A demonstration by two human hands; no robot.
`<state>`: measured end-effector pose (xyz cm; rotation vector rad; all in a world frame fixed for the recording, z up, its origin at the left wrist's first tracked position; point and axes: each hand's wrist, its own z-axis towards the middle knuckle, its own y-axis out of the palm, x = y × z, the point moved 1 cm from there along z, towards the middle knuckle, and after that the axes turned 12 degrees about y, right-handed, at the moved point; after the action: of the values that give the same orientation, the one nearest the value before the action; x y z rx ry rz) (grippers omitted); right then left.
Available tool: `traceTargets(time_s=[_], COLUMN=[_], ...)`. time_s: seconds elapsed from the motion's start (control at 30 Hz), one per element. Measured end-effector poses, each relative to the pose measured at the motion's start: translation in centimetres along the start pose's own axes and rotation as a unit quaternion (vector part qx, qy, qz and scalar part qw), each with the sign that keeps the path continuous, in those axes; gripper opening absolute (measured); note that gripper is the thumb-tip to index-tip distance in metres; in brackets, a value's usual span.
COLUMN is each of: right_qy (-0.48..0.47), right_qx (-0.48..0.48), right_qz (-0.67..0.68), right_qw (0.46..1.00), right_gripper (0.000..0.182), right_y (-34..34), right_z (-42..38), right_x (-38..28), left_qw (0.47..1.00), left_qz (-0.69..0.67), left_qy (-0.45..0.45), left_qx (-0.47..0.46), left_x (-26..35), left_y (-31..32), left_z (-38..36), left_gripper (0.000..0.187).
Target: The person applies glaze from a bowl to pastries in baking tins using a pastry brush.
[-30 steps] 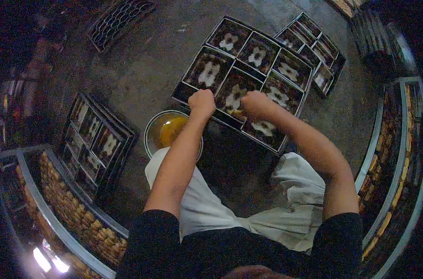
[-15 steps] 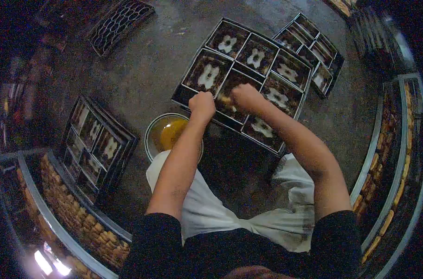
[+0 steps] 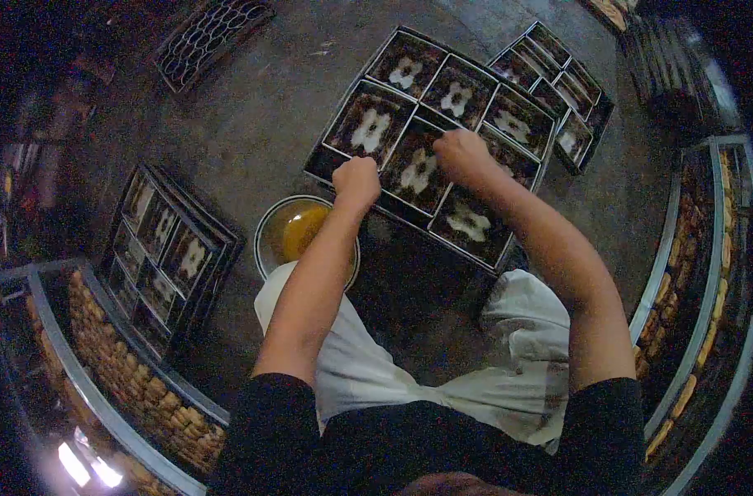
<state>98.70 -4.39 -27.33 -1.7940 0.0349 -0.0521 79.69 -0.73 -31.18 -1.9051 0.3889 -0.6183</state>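
Head view, clock from its centre.
- Compartment tray (image 3: 428,106), 1 o'clock: pale, bone-shaped patches in its compartments.
- Left hand (image 3: 357,181): fingers curled together at the tray's near-left edge; contents cannot be told.
- Right hand (image 3: 462,154): fingers bunched over the tray, contents hidden; with its forearm, blocks part of the right-hand compartments.
- Bowl (image 3: 269,248), yellow liquid, 9 o'clock: partly covered by left forearm and trouser leg (image 3: 279,289).
- Stacked trays (image 3: 163,277), 9 o'clock, farther out.
- Honeycomb grid (image 3: 211,41), 11 o'clock.
- Second compartment tray (image 3: 571,68), 2 o'clock.
- Filled racks (image 3: 62,331), 8 and 4 o'clock.
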Motion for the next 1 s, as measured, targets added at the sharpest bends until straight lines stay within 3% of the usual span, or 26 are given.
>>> traceTargets(time_s=[0.1, 0.23, 0.27, 0.43, 0.53, 0.67, 0.77, 0.8, 0.9, 1.0], right_qy=[0.000, 0.005, -0.011, 0.134, 0.047, -0.063, -0.061, -0.048, 0.004, 0.055], right_qx=[-0.133, -0.143, -0.116, 0.044, 0.030, -0.073, -0.112, -0.082, -0.002, 0.020], right_qz=[0.020, 0.044, 0.055, 0.083, 0.089, 0.107, 0.010, -0.006, -0.058, -0.064], right_qw=[0.991, 0.989, 0.992, 0.986, 0.994, 0.990, 0.992, 0.995, 0.998, 0.996], right_gripper=[0.016, 0.023, 0.029, 0.027, 0.022, 0.015, 0.021, 0.020, 0.017, 0.016], right_y=[-0.6, -0.7, -1.1, 0.1, 2.2, 2.5, 1.3, 0.8, 0.4, 0.4], right_z=[-1.3, -0.7, 0.0, 3.0, 2.2, -1.6, -1.7, -1.3, 1.2, 1.5], right_x=[-2.2, -2.5, -1.4, 0.2, -1.3, -0.9, 1.3, 1.5, 2.3, -0.3], left_qw=[1.000, 0.999, 1.000, 1.000, 0.999, 0.997, 0.993, 0.991, 0.993, 0.992], left_qz=[0.003, -0.007, -0.001, -0.014, -0.020, -0.030, -0.041, -0.045, -0.048, -0.052], left_qy=[-0.012, -0.021, -0.016, 0.007, 0.025, 0.027, 0.041, 0.050, 0.106, 0.111], left_qx=[-0.020, -0.032, -0.027, -0.020, -0.012, -0.059, -0.098, -0.112, 0.023, -0.034], left_x=[0.1, 0.0, -0.1, 0.2, -0.5, -1.1, -1.7, -1.9, -2.8, -2.5], left_y=[0.0, 0.3, 0.6, -0.2, 0.4, 0.8, 0.8, 1.2, 3.0, 1.5], left_z=[0.4, 0.6, 0.6, -0.4, -0.4, -0.9, -1.1, -1.1, -1.3, -1.5], left_gripper=[0.018, 0.018, 0.019, 0.019, 0.019, 0.019, 0.022, 0.024, 0.029, 0.039])
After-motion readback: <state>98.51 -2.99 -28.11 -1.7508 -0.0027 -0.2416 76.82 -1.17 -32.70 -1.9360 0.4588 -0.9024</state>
